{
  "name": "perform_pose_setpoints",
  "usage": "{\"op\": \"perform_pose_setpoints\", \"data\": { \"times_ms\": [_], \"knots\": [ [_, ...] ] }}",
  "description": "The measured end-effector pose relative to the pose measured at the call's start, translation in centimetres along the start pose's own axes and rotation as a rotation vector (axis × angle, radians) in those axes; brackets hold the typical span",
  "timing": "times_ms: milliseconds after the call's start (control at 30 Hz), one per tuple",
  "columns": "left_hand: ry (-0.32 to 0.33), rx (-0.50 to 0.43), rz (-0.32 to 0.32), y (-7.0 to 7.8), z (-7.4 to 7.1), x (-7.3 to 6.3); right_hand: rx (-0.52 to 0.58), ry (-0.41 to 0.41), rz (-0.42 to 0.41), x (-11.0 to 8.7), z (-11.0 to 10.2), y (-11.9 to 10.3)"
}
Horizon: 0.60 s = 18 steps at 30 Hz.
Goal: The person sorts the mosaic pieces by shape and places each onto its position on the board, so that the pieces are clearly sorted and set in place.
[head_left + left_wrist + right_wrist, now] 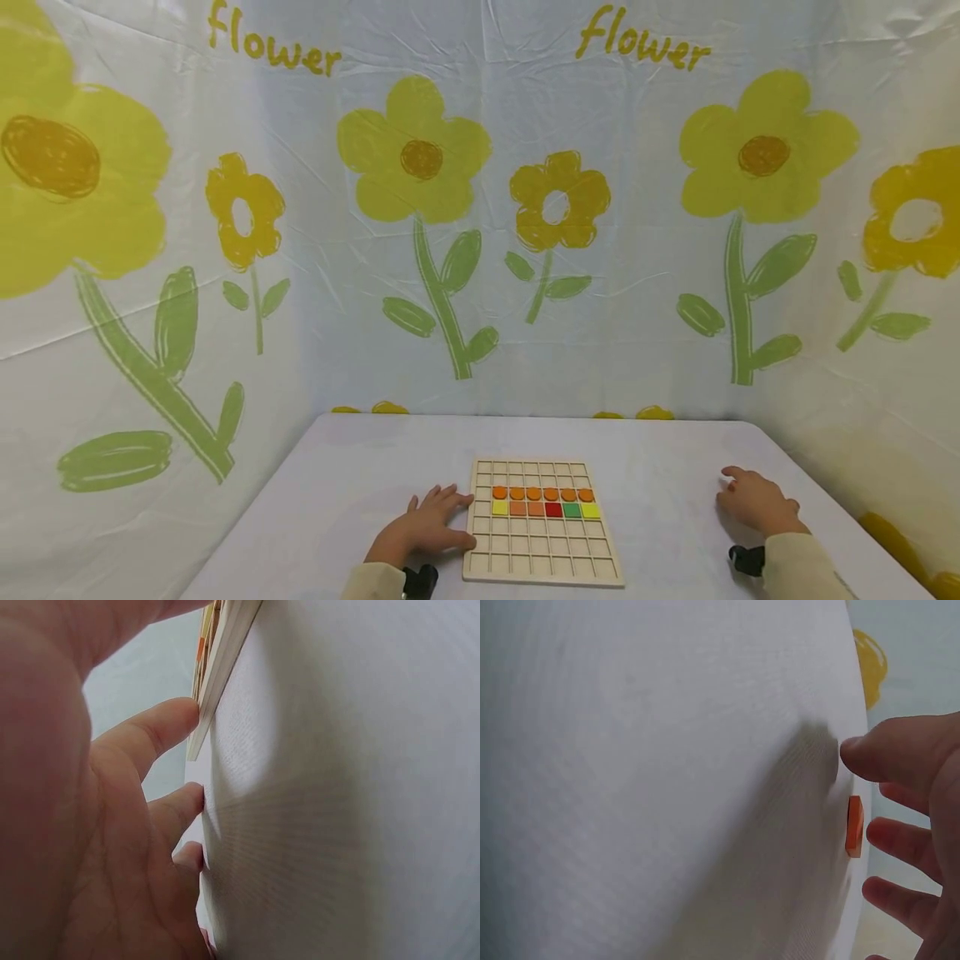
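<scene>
My left hand (pixel 424 528) rests at the left side of a wooden grid board (pixel 540 547), thumb and index fingertip at its edge, fingers spread. In the left wrist view, a fingertip meets the board's side (pixel 229 656). Across the board runs a row of orange discs (pixel 551 494). Just below them lies a row of coloured squares: yellow, orange, a red square (pixel 553 509), green and yellow. Far to the right, my right hand (pixel 753 500) is over the table with loosely extended fingers. An orange piece (pixel 854 826) lies beneath its fingers, apart from them, hidden in the head view.
The white table (pixel 375 467) narrows toward a back edge against a hanging cloth (pixel 637 333) printed with flowers. The same cloth walls in the left and right sides. Black straps (pixel 747 560) sit on both wrists.
</scene>
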<state>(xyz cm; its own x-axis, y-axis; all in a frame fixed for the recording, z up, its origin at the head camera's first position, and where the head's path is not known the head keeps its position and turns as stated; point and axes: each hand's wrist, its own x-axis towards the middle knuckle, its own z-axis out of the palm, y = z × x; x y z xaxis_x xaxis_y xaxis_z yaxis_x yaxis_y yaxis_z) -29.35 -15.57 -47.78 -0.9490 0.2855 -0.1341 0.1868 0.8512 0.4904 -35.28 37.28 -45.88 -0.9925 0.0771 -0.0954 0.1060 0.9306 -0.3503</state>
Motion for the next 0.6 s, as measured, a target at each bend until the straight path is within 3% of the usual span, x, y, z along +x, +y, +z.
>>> {"op": "perform_pose_setpoints", "data": {
  "times_ms": [267,600],
  "knots": [
    [0.003,0.001,0.01,-0.06,0.12,0.06,-0.026,-0.056,0.009,0.0,0.34,0.46],
    [0.003,0.007,0.006,-0.01,0.07,-0.04,-0.067,0.035,-0.069,-0.39,0.2,0.42]
  ]
}}
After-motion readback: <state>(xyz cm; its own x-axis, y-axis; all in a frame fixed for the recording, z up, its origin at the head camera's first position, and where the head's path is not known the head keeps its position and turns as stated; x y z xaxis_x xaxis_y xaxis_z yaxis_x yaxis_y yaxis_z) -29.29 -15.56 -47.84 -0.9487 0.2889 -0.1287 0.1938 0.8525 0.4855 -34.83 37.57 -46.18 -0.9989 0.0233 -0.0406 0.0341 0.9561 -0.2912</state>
